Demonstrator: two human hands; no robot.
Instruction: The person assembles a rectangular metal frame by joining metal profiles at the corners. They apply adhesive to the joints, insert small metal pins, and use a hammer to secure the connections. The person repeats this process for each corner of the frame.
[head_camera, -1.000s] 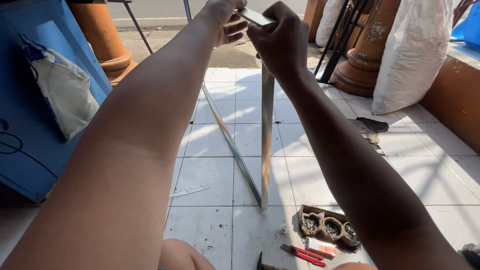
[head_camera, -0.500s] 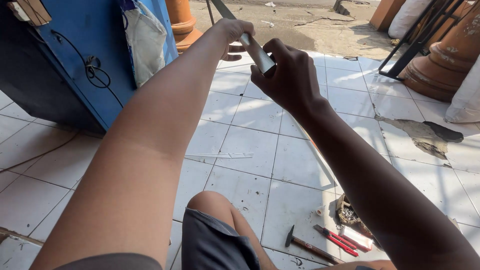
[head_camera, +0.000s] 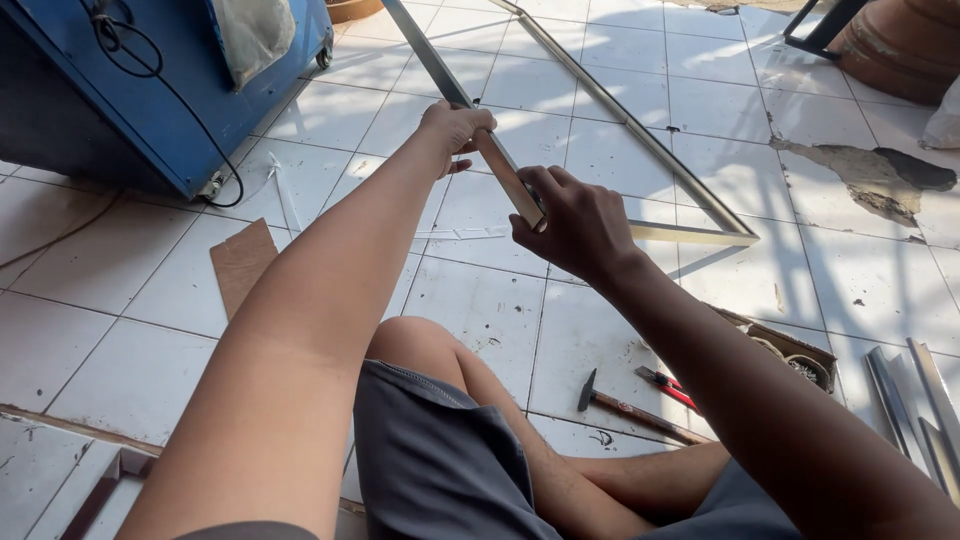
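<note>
Head view: the metal strip (head_camera: 500, 170) slants over the tiled floor (head_camera: 150, 290), lower than half a second ago, left hand (head_camera: 455, 130) and right hand (head_camera: 575, 225) each in a closed grip on it. Blue machine (head_camera: 130, 90) now fills the upper left; a hammer (head_camera: 630, 412) lies by the knee.

Harsh sunlight, hard shadows across glaring white tiles (head_camera: 620, 90) — sharp focus (slight wide-angle edge stretch).

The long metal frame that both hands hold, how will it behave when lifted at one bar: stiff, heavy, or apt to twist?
The metal frame looks thin and hollow, so it is probably light for its size. Its bars are long and slim, so it may flex or twist somewhat when lifted from one side. The left hand and right hand grip the same bar, which probably steadies it.
</note>
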